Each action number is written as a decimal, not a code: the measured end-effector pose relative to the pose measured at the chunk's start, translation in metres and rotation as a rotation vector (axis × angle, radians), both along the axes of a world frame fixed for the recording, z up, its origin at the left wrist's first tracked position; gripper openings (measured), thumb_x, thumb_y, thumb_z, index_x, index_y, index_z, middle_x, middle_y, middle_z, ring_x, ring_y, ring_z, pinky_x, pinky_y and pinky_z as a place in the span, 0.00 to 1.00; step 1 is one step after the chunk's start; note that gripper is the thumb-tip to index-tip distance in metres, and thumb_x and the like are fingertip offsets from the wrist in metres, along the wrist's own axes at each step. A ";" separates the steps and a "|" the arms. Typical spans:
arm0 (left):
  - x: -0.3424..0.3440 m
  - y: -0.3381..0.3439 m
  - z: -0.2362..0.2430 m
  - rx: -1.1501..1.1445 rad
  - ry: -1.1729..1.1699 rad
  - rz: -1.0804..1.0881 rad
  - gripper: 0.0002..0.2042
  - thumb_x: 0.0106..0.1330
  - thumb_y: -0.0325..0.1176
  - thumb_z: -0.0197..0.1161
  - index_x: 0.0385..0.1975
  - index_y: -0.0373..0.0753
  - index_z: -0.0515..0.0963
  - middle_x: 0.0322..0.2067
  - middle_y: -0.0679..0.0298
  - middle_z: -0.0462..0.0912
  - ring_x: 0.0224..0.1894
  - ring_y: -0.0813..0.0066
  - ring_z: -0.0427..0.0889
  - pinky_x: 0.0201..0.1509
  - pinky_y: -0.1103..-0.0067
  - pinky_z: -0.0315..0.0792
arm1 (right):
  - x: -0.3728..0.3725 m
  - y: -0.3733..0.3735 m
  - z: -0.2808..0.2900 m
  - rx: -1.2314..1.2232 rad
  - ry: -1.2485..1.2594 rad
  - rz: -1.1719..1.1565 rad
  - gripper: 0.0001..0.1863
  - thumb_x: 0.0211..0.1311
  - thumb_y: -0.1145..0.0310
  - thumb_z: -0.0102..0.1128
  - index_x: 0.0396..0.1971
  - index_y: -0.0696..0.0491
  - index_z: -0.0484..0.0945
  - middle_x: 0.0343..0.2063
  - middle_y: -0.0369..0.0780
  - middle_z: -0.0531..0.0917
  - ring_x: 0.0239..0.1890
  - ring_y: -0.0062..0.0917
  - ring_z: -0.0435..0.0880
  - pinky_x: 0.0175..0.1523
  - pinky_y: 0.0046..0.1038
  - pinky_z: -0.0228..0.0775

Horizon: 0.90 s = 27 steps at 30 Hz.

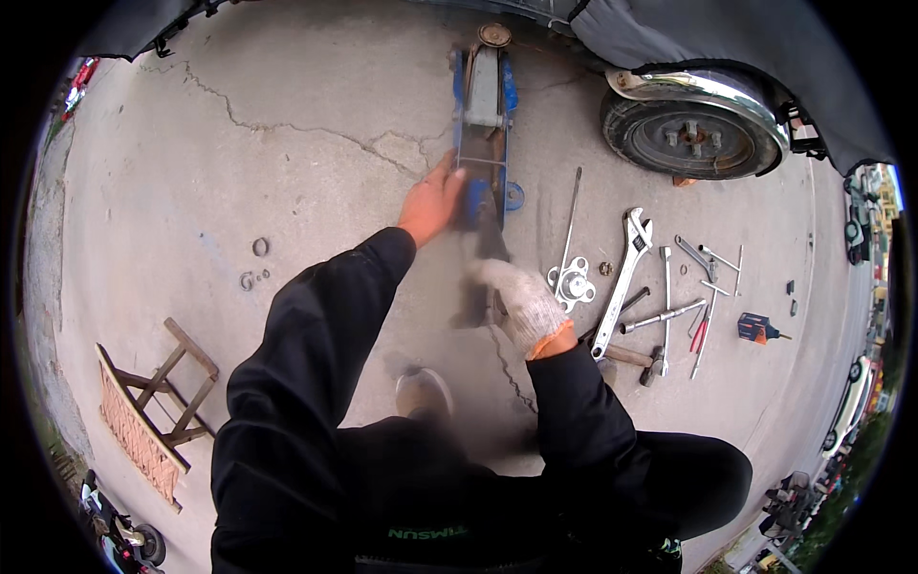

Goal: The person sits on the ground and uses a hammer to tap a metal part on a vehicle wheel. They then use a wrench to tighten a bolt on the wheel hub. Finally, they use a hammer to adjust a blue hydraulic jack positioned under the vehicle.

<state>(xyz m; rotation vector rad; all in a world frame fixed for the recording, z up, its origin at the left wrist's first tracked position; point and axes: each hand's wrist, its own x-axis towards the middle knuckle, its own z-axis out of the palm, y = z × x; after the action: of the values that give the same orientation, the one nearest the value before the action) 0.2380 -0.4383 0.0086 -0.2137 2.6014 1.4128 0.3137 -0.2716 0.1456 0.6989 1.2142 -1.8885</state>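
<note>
A blue floor jack [485, 91] lies ahead of me on the concrete, its round saddle at the far end. With its fingers on the near left side of the jack's frame, my left hand [432, 201] appears to grip it. My right hand [521, 301], in a pale knitted glove with an orange cuff, is closed round the dark jack handle [491, 234], which runs back toward me from the jack. Motion smears the handle's lower part and some gloved fingers. Right of the glove lie a flanged wheel hub [574, 284] and a large adjustable wrench [626, 277].
A car wheel [690, 136] stands at the far right under a grey-covered body. Several wrenches, a hammer [652, 367], red-handled pliers [700, 335] and a dark blue box [758, 328] lie on the right. Small rings [260, 247] and a folding stool [143, 411] are on the left.
</note>
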 end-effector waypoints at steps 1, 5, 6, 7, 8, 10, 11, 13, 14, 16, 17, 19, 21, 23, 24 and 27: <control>-0.012 0.004 -0.004 0.008 0.031 -0.004 0.28 0.73 0.49 0.45 0.69 0.43 0.59 0.58 0.43 0.73 0.59 0.44 0.73 0.62 0.64 0.66 | -0.006 0.006 -0.028 0.011 0.123 0.151 0.15 0.60 0.67 0.60 0.39 0.65 0.76 0.32 0.44 0.80 0.34 0.30 0.82 0.39 0.37 0.81; -0.023 0.021 -0.012 -0.084 0.255 0.055 0.30 0.70 0.45 0.53 0.69 0.39 0.58 0.61 0.47 0.69 0.63 0.48 0.68 0.65 0.65 0.65 | 0.038 0.016 -0.118 0.448 0.321 0.181 0.18 0.60 0.68 0.60 0.45 0.64 0.76 0.36 0.45 0.81 0.36 0.28 0.83 0.39 0.27 0.77; -0.036 0.014 -0.004 -0.157 0.343 0.107 0.31 0.69 0.44 0.55 0.69 0.38 0.58 0.62 0.48 0.69 0.64 0.49 0.67 0.65 0.65 0.64 | 0.021 0.014 -0.096 0.332 0.225 0.154 0.19 0.60 0.68 0.60 0.48 0.64 0.74 0.36 0.45 0.81 0.36 0.28 0.83 0.39 0.27 0.77; -0.050 0.010 0.003 -0.185 0.505 0.124 0.29 0.67 0.41 0.58 0.65 0.35 0.63 0.60 0.50 0.70 0.64 0.50 0.67 0.65 0.64 0.65 | 0.009 0.016 -0.053 0.207 0.107 0.136 0.21 0.60 0.69 0.61 0.50 0.63 0.73 0.37 0.45 0.81 0.36 0.27 0.82 0.39 0.27 0.77; -0.068 0.006 0.023 -0.229 0.563 0.060 0.26 0.67 0.41 0.59 0.61 0.34 0.67 0.59 0.50 0.71 0.63 0.50 0.68 0.64 0.64 0.65 | 0.002 0.019 -0.027 0.077 -0.022 0.112 0.22 0.60 0.69 0.61 0.53 0.63 0.71 0.37 0.45 0.81 0.37 0.27 0.82 0.39 0.27 0.77; -0.101 -0.004 0.046 -0.348 0.634 -0.049 0.22 0.65 0.41 0.60 0.55 0.34 0.73 0.57 0.51 0.73 0.59 0.51 0.71 0.62 0.64 0.67 | 0.005 0.012 -0.031 0.118 0.039 0.159 0.21 0.59 0.69 0.61 0.50 0.63 0.72 0.35 0.43 0.82 0.34 0.26 0.83 0.36 0.27 0.76; -0.129 0.004 0.054 -0.401 0.681 -0.089 0.21 0.64 0.41 0.61 0.51 0.33 0.75 0.55 0.52 0.75 0.57 0.51 0.73 0.60 0.64 0.68 | 0.010 0.014 -0.048 0.243 0.173 0.211 0.20 0.60 0.70 0.61 0.49 0.63 0.72 0.34 0.43 0.82 0.33 0.26 0.83 0.35 0.27 0.76; -0.165 0.001 0.061 -0.451 0.497 -0.031 0.22 0.66 0.44 0.59 0.51 0.32 0.75 0.54 0.51 0.76 0.56 0.50 0.75 0.58 0.64 0.70 | 0.020 0.012 -0.080 0.293 0.363 0.233 0.17 0.60 0.70 0.60 0.46 0.64 0.72 0.32 0.43 0.81 0.30 0.27 0.83 0.32 0.28 0.76; -0.181 -0.002 0.063 -0.476 0.406 0.002 0.24 0.66 0.46 0.59 0.51 0.31 0.75 0.53 0.51 0.77 0.55 0.50 0.75 0.58 0.64 0.71 | 0.020 0.015 -0.085 0.247 0.273 0.225 0.21 0.59 0.70 0.61 0.50 0.64 0.69 0.32 0.43 0.81 0.29 0.27 0.82 0.32 0.27 0.75; -0.207 0.007 0.054 -0.478 0.395 0.066 0.24 0.66 0.48 0.58 0.51 0.32 0.75 0.51 0.50 0.79 0.53 0.49 0.77 0.56 0.64 0.72 | 0.005 0.012 -0.038 0.178 0.083 0.212 0.30 0.57 0.70 0.61 0.59 0.65 0.63 0.32 0.42 0.80 0.27 0.26 0.81 0.31 0.26 0.74; -0.213 0.011 0.048 -0.469 0.388 0.096 0.25 0.66 0.49 0.58 0.51 0.32 0.76 0.50 0.49 0.79 0.52 0.49 0.78 0.55 0.63 0.72 | -0.007 0.020 -0.021 0.113 0.022 0.231 0.29 0.58 0.71 0.60 0.58 0.64 0.63 0.33 0.42 0.80 0.29 0.26 0.81 0.34 0.25 0.74; -0.223 0.026 0.030 -0.388 0.457 0.142 0.20 0.64 0.47 0.61 0.45 0.35 0.78 0.47 0.51 0.81 0.50 0.50 0.78 0.53 0.62 0.73 | 0.003 0.024 -0.055 0.196 0.188 0.270 0.30 0.59 0.71 0.60 0.59 0.64 0.63 0.33 0.43 0.80 0.31 0.25 0.81 0.36 0.26 0.75; -0.228 0.032 0.023 -0.341 0.452 0.244 0.17 0.63 0.46 0.63 0.39 0.37 0.79 0.41 0.51 0.83 0.46 0.50 0.80 0.48 0.61 0.74 | 0.026 0.032 -0.103 0.381 0.369 0.359 0.33 0.60 0.69 0.60 0.63 0.64 0.60 0.38 0.45 0.80 0.37 0.28 0.81 0.43 0.28 0.74; -0.236 0.041 0.031 -0.347 0.481 0.224 0.17 0.63 0.47 0.62 0.38 0.37 0.80 0.37 0.52 0.84 0.42 0.49 0.81 0.45 0.61 0.74 | 0.034 0.036 -0.120 0.610 0.568 0.404 0.37 0.61 0.67 0.60 0.66 0.63 0.56 0.39 0.45 0.80 0.37 0.27 0.80 0.44 0.27 0.73; -0.236 0.043 0.027 -0.363 0.491 0.211 0.17 0.63 0.47 0.62 0.38 0.38 0.81 0.35 0.52 0.84 0.40 0.48 0.82 0.43 0.60 0.75 | 0.032 0.036 -0.112 0.668 0.669 0.398 0.37 0.61 0.68 0.60 0.67 0.63 0.55 0.36 0.42 0.80 0.32 0.22 0.80 0.38 0.24 0.74; -0.245 0.014 0.012 -0.416 0.573 0.240 0.18 0.65 0.50 0.60 0.39 0.42 0.83 0.31 0.50 0.84 0.36 0.46 0.82 0.39 0.60 0.75 | -0.008 0.029 -0.033 0.395 0.228 0.430 0.37 0.61 0.66 0.60 0.67 0.62 0.56 0.42 0.46 0.80 0.38 0.26 0.81 0.44 0.26 0.74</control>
<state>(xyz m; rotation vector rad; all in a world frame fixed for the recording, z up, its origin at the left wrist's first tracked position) -0.0070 -0.4248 0.0208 -0.2013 3.4385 1.0933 0.3061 -0.2427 0.1127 0.3813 1.7543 -1.4106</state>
